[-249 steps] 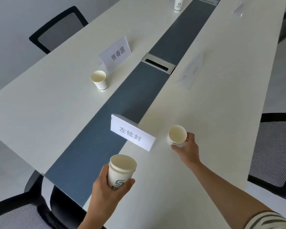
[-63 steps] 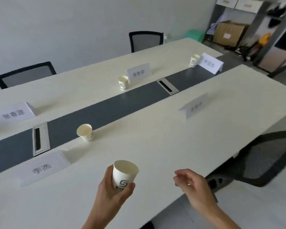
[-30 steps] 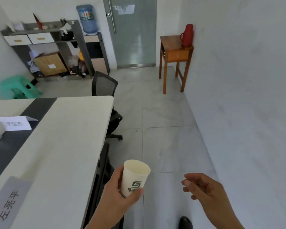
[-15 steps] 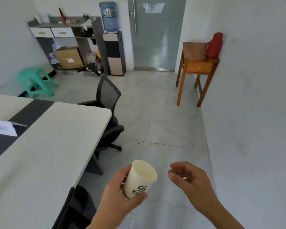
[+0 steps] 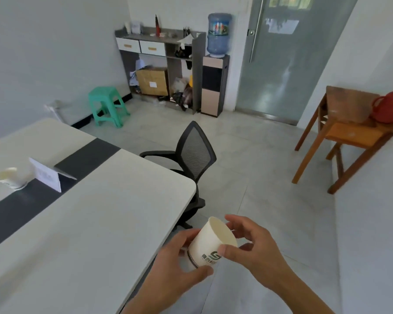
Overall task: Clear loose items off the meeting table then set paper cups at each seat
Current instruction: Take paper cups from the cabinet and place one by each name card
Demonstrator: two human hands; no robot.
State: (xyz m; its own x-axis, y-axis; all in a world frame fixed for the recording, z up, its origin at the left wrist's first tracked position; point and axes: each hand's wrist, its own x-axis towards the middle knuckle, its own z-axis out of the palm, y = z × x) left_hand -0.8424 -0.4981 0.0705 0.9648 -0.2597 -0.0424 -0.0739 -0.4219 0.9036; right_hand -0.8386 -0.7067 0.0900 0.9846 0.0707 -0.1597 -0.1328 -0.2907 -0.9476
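Observation:
I hold a white paper cup (image 5: pixel 208 245) with a green logo, tilted to the right, in front of me beyond the table's right edge. My left hand (image 5: pixel 179 266) grips its base and lower side. My right hand (image 5: pixel 252 248) pinches its rim and upper wall with thumb and fingers. It may be a small stack; I cannot tell. The white meeting table (image 5: pixel 95 234) with a dark centre strip fills the lower left. Another paper cup (image 5: pixel 10 177) stands on it at far left, beside a white name card (image 5: pixel 46 175).
A black mesh office chair (image 5: pixel 191 155) stands at the table's far end. A wooden side table (image 5: pixel 349 137) with a red flask (image 5: pixel 390 105) is by the right wall. A green stool (image 5: pixel 107 105), shelving, a water dispenser (image 5: pixel 216 62) and a glass door are at the back.
My right hand has closed in from beside the cup and now grips its rim. The view has swung left, bringing the table end, name card and the standing cup into sight.

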